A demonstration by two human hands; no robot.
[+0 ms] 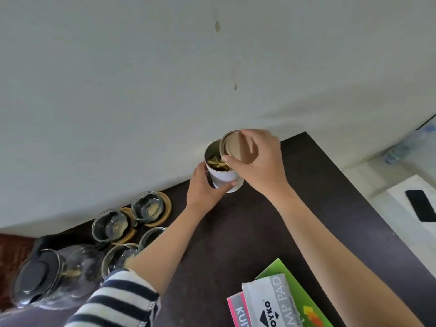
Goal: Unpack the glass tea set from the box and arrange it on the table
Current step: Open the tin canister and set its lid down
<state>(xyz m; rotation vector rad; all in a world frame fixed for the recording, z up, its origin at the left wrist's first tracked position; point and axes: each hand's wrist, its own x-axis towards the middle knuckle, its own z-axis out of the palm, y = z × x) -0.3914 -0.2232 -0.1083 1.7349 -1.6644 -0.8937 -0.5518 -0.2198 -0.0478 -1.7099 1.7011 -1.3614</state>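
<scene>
— What holds the white canister [224, 178]?
— The left hand [205, 187] grips its lower wall, fingers curled round it. It stands near the far edge of the dark bench [247, 232], close to the pale wall [141, 90], its long axis tipped slightly toward the wall, mouth open upward with greenish packets inside.

— And the lid [238, 147]?
— The right hand [262, 161] pinches it by the rim, tilted, its tan underside facing the camera, just above the canister's mouth.

— Where is the tea set?
— Left of the arms: four glass cups [147, 206], two plainly on wooden coasters [162, 208], and a glass teapot [54, 277] with a black lid at the near left.

— Open room?
— Bare bench lies between the forearms and right of the canister; packaged boxes [271, 300] sit at the near edge.
</scene>
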